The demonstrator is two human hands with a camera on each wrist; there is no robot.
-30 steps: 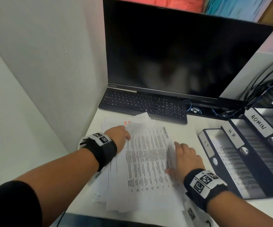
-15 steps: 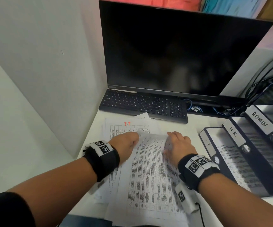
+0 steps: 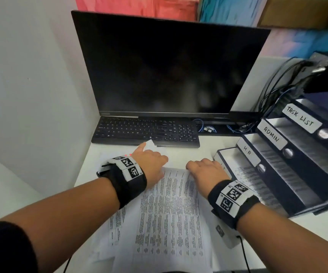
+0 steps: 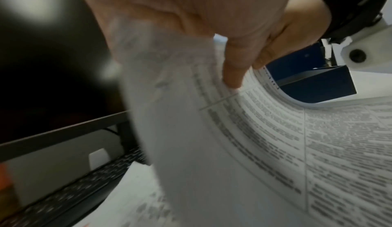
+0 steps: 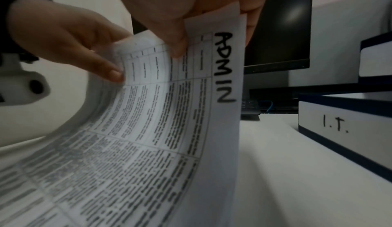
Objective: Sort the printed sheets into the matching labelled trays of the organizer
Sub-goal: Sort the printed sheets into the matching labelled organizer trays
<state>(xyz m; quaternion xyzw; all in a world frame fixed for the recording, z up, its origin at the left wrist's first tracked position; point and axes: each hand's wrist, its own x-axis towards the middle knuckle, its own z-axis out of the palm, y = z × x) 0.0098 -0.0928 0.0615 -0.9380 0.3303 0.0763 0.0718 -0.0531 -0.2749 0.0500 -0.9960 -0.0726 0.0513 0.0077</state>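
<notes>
A printed sheet (image 3: pixel 169 211) hand-marked ADMIN (image 5: pixel 224 68) lies on top of a loose pile (image 3: pixel 118 219) on the white desk. Its far edge is lifted and curls upward. My right hand (image 3: pixel 204 168) pinches that edge at the right corner, its thumb (image 5: pixel 177 42) on the printed side. My left hand (image 3: pixel 151 162) pinches the left corner, fingers (image 4: pixel 233 74) on the print. The stepped organizer (image 3: pixel 297 186) stands to the right, with trays labelled I.T. (image 5: pixel 335 125), H.R (image 3: pixel 248 152), ADMIN (image 3: pixel 271 134) and TASK LIST (image 3: pixel 300 119). Printed sheets lie in the lower trays.
A black keyboard (image 3: pixel 145 133) and dark monitor (image 3: pixel 165 66) stand behind the pile. Cables (image 3: pixel 277 91) hang at the back right. A white wall (image 3: pixel 31 95) closes the left side. A sheet with red writing (image 3: pixel 127 155) peeks out beyond my left hand.
Both hands slid from flat on the pile up to the top sheet's far edge, took hold of it and lifted it so it curls.
</notes>
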